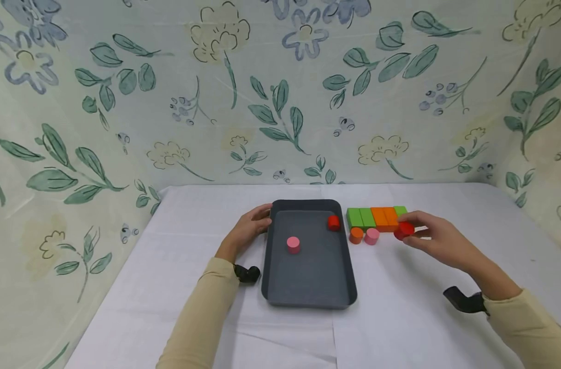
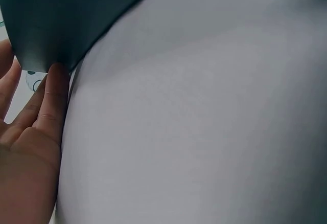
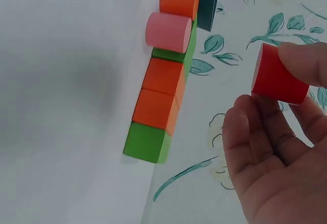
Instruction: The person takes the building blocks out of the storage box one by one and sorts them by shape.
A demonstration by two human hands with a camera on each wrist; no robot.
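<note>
- One floral fabric backdrop [image 1: 280, 164], hung behind the work surface.
- One table under a white tablecloth [image 1: 132, 318].
- One dark grey rectangular tray [image 1: 308, 287], set lengthwise before the person.
- One right hand [image 1: 439, 242], to the right of the tray, thumb and fingers pinching a bright red cylinder [image 1: 403, 230], which was held outside the tray.
- One left hand [image 1: 248, 231], at the tray's left side towards the far end, fingers extended and touching its wall; nothing pinched that I could see.
- Five blocks in a touching row, just right of the tray: green block [image 1: 354, 218], second green block [image 1: 367, 218], orange block [image 1: 378, 219], second orange block [image 1: 391, 218], end green block [image 1: 400, 210]. None lay inside.
- Four further cylinders. Inside: small red cylinder [image 1: 333, 223] near the right wall; pink cylinder [image 1: 293, 245], nearer the middle. Outside, before the blocks: orange cylinder [image 1: 356, 236], outer pink cylinder [image 1: 371, 236].
- Progress, by my judgement: two cylinders in, one in hand, two not yet taken up. Whether the blocks also counted, I could not tell.
</note>
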